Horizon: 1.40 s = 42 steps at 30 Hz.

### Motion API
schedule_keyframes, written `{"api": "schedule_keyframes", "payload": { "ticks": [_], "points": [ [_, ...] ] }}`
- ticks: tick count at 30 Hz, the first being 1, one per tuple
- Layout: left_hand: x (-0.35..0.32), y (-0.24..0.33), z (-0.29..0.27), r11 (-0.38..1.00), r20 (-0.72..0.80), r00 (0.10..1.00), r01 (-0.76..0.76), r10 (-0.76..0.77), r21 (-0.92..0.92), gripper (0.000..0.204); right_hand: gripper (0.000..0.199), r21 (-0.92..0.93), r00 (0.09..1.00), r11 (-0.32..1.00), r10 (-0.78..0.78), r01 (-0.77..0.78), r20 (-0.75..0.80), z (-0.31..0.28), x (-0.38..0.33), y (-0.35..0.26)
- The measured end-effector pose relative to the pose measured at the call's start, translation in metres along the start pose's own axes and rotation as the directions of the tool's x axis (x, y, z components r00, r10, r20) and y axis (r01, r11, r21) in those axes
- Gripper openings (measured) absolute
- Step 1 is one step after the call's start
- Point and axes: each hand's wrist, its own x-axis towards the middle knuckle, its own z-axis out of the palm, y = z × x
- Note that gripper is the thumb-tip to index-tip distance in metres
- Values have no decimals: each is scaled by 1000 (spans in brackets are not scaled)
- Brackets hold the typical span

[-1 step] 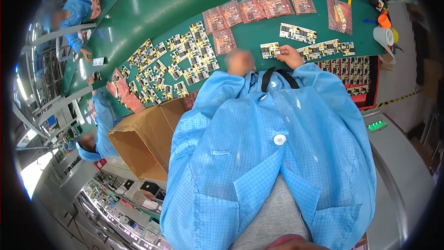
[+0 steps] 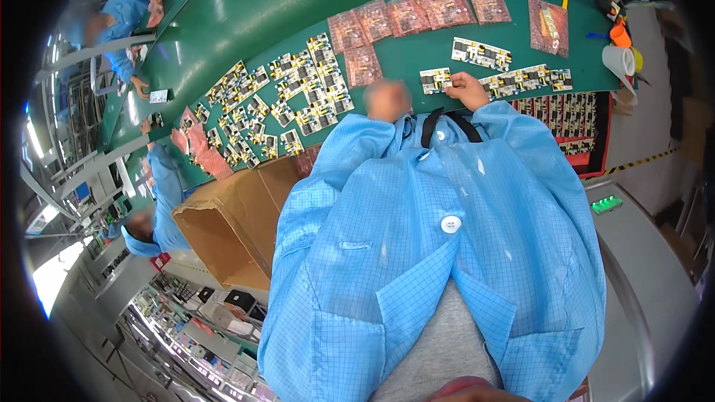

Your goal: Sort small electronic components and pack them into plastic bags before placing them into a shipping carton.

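Note:
My right hand [image 2: 468,91] pinches the right end of a small circuit board [image 2: 434,81], which has dark and yellow parts on a white base. My left hand [image 2: 388,100] is at the near edge of the green table, left of that board; it is smeared, so its fingers cannot be made out. Just beyond my right hand lies a longer circuit board panel [image 2: 481,53]. A row of joined boards [image 2: 519,80] stretches away to its right. Left of my left hand, many more boards [image 2: 302,82] are spread over the table.
Pink bubble-wrap bags [image 2: 406,15] holding boards line the far side. Another bag [image 2: 548,26] lies right, near a white cup [image 2: 617,59]. A red-edged tray of boards [image 2: 570,115] is beside my right sleeve. A cardboard box [image 2: 223,242] stands left; co-workers [image 2: 130,11] are farther left.

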Motion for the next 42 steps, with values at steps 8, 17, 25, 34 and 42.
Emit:
{"api": "schedule_keyframes", "payload": {
  "ticks": [8,17,25,34,42],
  "points": [
    [-6,7,18,962,-184,983,43,8,268,16,29,10,997,998,66,-66,35,4,4,0],
    [-4,10,20,988,-214,975,87,-58,129,13,33,-18,999,999,46,-46,5,5,-11,-1],
    [5,7,27,966,-256,961,-41,108,256,7,31,-65,998,997,55,-53,32,6,-15,-4],
    [-11,4,18,994,-295,954,-74,47,-81,9,31,33,994,999,33,-36,104,15,-16,-13],
    [-14,0,22,977,-318,944,16,-85,-214,10,33,12,989,1000,-2,1,150,31,-11,-16]
  ]
}}
